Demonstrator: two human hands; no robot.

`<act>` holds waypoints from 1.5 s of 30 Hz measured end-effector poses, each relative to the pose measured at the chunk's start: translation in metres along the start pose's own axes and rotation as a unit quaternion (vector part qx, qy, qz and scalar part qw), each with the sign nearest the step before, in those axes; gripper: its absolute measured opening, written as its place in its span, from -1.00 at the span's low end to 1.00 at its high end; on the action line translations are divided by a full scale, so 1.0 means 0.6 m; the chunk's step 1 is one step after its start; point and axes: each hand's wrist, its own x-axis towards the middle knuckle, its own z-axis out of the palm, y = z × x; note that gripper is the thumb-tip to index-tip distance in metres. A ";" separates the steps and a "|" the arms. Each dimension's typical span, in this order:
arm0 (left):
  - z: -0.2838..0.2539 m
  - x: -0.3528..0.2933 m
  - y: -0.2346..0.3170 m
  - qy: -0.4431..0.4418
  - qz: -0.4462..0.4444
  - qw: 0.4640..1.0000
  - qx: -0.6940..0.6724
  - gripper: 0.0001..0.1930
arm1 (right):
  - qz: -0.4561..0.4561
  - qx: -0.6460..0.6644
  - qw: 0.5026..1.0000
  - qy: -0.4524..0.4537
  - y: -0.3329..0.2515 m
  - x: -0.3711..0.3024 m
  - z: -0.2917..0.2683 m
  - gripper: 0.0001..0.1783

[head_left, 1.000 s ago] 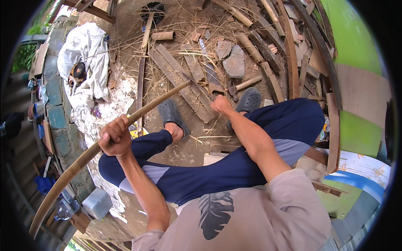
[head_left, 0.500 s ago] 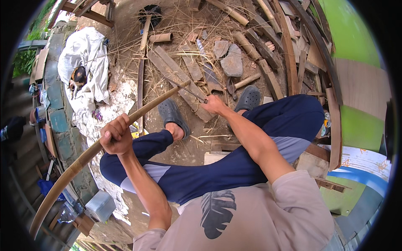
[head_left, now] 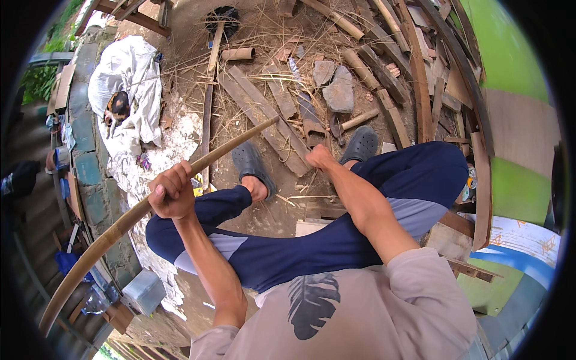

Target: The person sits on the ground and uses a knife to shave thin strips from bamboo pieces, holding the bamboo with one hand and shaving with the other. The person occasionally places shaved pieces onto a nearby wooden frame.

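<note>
Navy trousers (head_left: 288,257) spread across the middle. Beside them slants a long bamboo strip (head_left: 234,144), its far tip pointing forward. Off to the left lies a white sack (head_left: 133,69), and planks (head_left: 252,93) lie beneath the tip. The left hand (head_left: 172,193) grips the strip around its middle. The right hand (head_left: 320,156) is closed near the planks; what it holds, I cannot tell. On the sack, a cat (head_left: 119,106).

Bare brown dirt ground (head_left: 270,217), strewn with dry strips (head_left: 273,77), wooden boards (head_left: 255,96), grey stone slabs (head_left: 339,96), a bamboo tube (head_left: 238,54), a wooden-handled saw (head_left: 309,114).
</note>
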 end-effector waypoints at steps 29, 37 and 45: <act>0.038 -0.018 0.103 0.259 0.318 0.908 0.085 -0.34 | -0.191 0.015 0.981 -0.003 -0.194 -0.317 -0.131 -0.46; 0.058 -0.047 0.174 0.113 0.329 0.934 0.086 -0.55 | -0.245 0.002 0.969 0.020 -0.217 -0.323 -0.110 -0.45; 0.072 -0.064 0.162 0.229 0.368 0.886 0.164 -0.60 | -0.367 0.078 0.924 -0.074 -0.286 -0.479 -0.138 -0.61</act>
